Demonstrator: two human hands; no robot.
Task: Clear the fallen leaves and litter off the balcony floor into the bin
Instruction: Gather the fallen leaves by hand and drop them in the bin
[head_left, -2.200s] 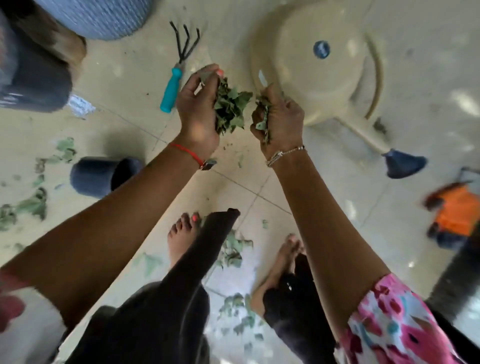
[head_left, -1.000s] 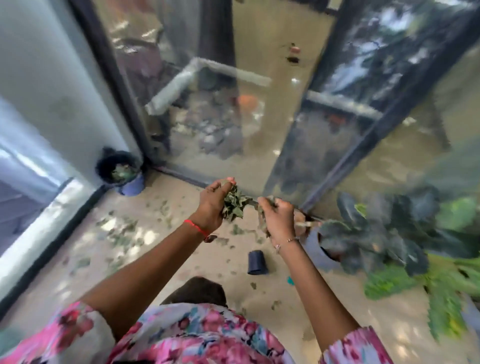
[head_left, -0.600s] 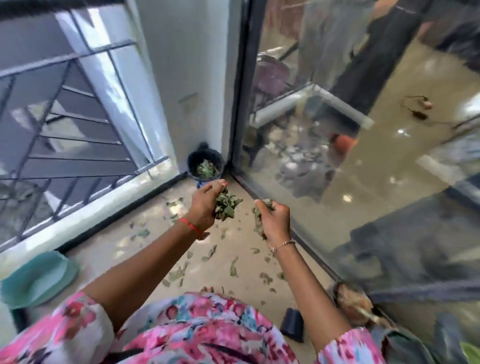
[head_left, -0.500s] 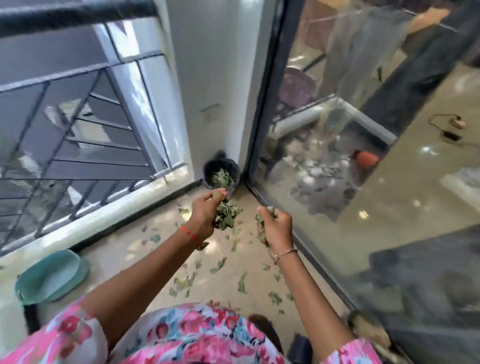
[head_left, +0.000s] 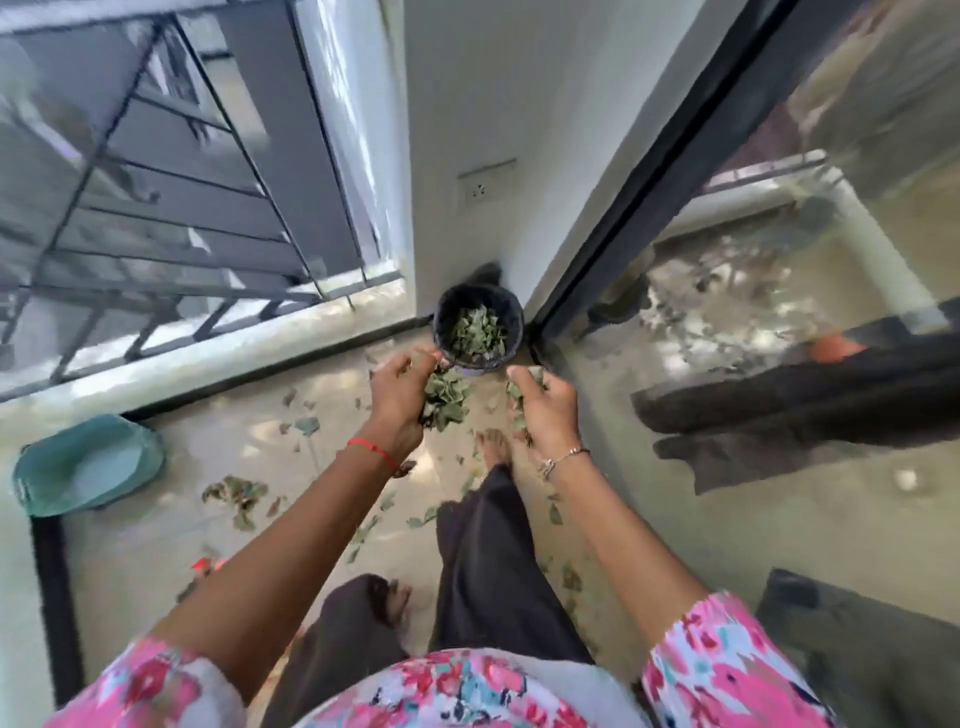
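Many loose leaves (head_left: 236, 493) before bin (head_left: 478, 327)

bin (head_left: 478, 327) in the corner between railing (head_left: 156, 171) left and glass door (head_left: 779, 260) right

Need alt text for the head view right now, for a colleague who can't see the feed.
Two bare hands, left hand and right hand, each hold a clump of green leaves just short of a small dark bin in the balcony corner, already part-filled with leaves. Loose leaves still dot the floor; a teal basin sits at left.
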